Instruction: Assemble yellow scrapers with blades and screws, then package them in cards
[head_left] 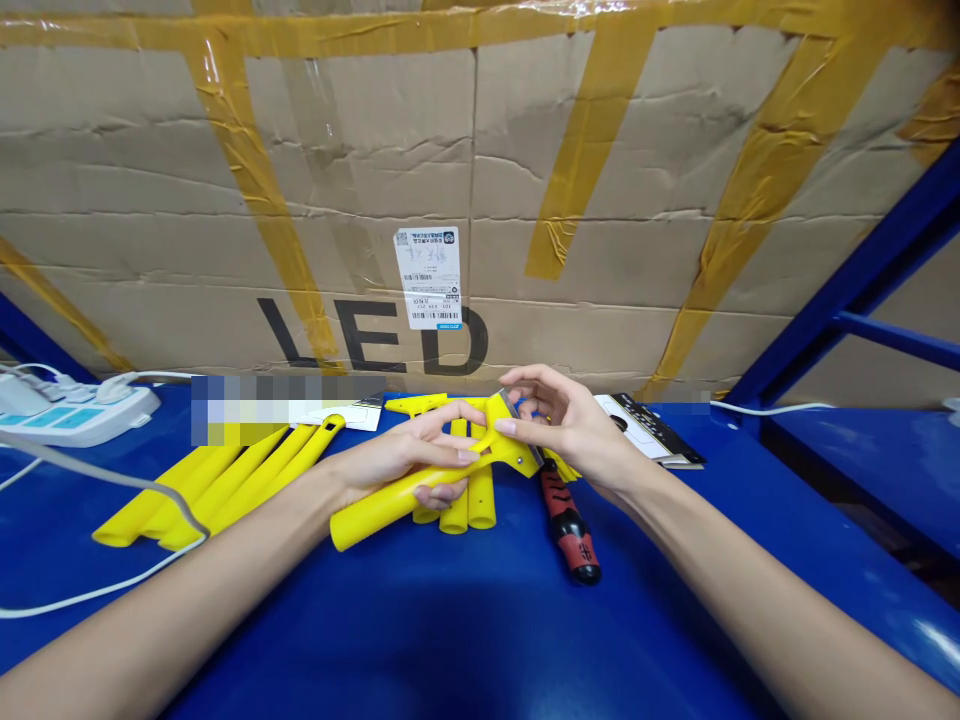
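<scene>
My left hand [420,452] is closed round the neck of a yellow scraper [405,500], whose tubular handle points down to the left. At its head, my right hand [574,428] pinches the wide end, where a thin metal blade edge shows between thumb and fingers. A small screw is visible on the head. Just below the right hand lies a red and black screwdriver [571,530], its tip hidden behind the hand and scraper. Behind the left hand are several more yellow scrapers [482,500], partly covered by my fingers.
Several yellow handles [225,485] lie at left on the blue table [420,640]. A white power strip [90,415] with loose cables sits far left. Printed cards [649,430] lie at right. A large taped carton [345,180] and a blue metal frame [825,270] stand behind.
</scene>
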